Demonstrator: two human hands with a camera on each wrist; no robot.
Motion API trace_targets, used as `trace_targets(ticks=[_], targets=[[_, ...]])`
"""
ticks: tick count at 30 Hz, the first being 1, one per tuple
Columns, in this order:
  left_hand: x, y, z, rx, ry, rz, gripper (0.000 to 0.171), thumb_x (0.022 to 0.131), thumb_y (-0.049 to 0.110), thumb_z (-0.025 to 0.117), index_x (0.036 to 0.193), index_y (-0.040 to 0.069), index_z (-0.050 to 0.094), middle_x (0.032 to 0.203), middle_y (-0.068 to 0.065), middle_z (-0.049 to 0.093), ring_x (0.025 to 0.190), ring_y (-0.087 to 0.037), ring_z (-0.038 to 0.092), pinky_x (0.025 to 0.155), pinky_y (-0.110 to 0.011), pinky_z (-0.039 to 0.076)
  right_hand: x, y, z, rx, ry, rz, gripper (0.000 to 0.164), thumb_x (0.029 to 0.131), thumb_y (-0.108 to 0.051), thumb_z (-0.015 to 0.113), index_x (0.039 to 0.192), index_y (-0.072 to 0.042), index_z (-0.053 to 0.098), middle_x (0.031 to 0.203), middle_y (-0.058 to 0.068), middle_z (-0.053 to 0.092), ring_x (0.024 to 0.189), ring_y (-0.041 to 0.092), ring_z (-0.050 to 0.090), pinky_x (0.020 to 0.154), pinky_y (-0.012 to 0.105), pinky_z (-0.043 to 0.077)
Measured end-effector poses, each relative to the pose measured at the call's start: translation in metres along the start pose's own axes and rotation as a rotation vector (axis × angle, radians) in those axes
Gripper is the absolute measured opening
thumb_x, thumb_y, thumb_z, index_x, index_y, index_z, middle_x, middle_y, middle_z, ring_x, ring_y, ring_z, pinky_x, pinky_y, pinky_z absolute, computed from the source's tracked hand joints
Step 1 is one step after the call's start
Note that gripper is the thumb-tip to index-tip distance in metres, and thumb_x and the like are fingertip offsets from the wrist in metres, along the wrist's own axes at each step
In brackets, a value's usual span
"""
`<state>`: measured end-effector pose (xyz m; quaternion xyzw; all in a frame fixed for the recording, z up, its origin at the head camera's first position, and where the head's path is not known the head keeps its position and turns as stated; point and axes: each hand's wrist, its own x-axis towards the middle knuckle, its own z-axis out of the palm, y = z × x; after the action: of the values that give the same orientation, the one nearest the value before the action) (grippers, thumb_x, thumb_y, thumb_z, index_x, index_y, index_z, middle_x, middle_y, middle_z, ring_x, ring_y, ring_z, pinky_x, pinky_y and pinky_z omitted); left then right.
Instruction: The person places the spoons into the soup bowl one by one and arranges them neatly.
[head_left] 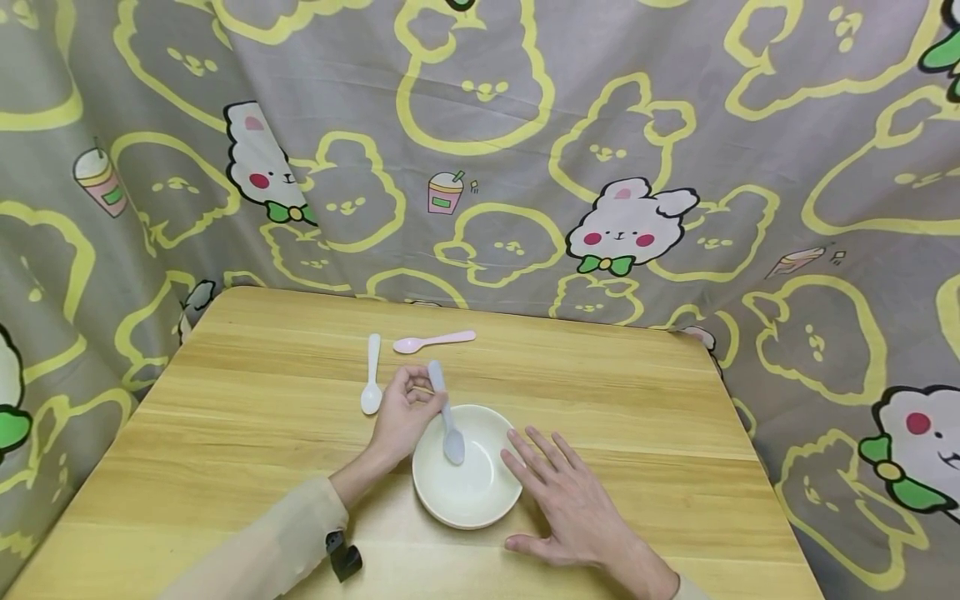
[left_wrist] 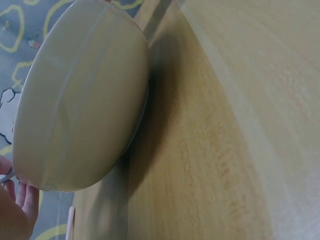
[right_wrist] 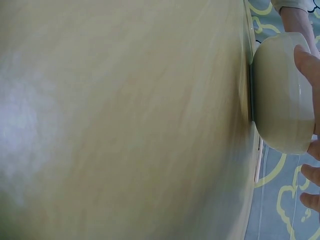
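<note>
My left hand point(head_left: 408, 410) pinches a grey spoon point(head_left: 442, 400) by its handle, at the bowl's upper left rim. The spoon's head points down over the inside of a cream bowl point(head_left: 468, 500); whether it touches the bottom I cannot tell. Spread out at the bowl's right side is my right hand point(head_left: 566, 500), its fingers straight and the fingertips at the rim. In the left wrist view the bowl point(left_wrist: 82, 100) hides part of the left hand point(left_wrist: 17, 210). The right wrist view has the bowl point(right_wrist: 282, 95) with the right hand's fingers point(right_wrist: 311, 172) along it.
A white spoon point(head_left: 372, 375) lies left of my left hand, and a pink spoon point(head_left: 435, 342) lies behind it on the wooden table point(head_left: 637, 400). A patterned curtain point(head_left: 510, 175) hangs round the table's far edge and sides. A black strap piece point(head_left: 345, 557) hangs by the left sleeve.
</note>
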<state>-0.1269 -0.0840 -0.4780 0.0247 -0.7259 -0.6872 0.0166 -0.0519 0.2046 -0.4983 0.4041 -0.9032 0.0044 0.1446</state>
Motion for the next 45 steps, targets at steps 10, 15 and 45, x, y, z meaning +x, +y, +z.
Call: trace_targets(ticks=[10,15,45], targets=[[-0.005,-0.001,-0.001,0.054,-0.027,-0.014,0.033,0.092,-0.002,0.074,0.121,0.000,0.059,0.111,-0.020,0.069,0.089,-0.013,0.065,0.081,-0.015,0.058,0.000,0.001,0.002,0.001,0.038,-0.024,0.107,0.084,-0.087,0.057,0.162,-0.016,0.041,0.172,0.009,0.036,0.155,0.036,0.042,0.137,0.047,0.012],[-0.006,-0.002,-0.002,0.079,-0.036,-0.008,0.032,0.091,-0.001,0.074,0.120,-0.001,0.059,0.109,-0.021,0.070,0.088,-0.012,0.064,0.082,-0.016,0.057,0.000,0.001,0.002,0.007,0.033,-0.025,0.107,0.083,-0.086,0.058,0.162,-0.015,0.042,0.172,0.009,0.036,0.155,0.036,0.041,0.134,0.047,0.015],[-0.011,-0.012,-0.004,0.134,-0.123,-0.044,0.031,0.089,0.004,0.079,0.115,-0.001,0.063,0.108,-0.016,0.067,0.096,-0.015,0.060,0.083,-0.018,0.054,0.000,0.001,0.002,-0.014,0.030,-0.015,0.104,0.088,-0.090,0.045,0.162,-0.016,0.042,0.173,0.008,0.034,0.156,0.034,0.040,0.132,0.050,0.025]])
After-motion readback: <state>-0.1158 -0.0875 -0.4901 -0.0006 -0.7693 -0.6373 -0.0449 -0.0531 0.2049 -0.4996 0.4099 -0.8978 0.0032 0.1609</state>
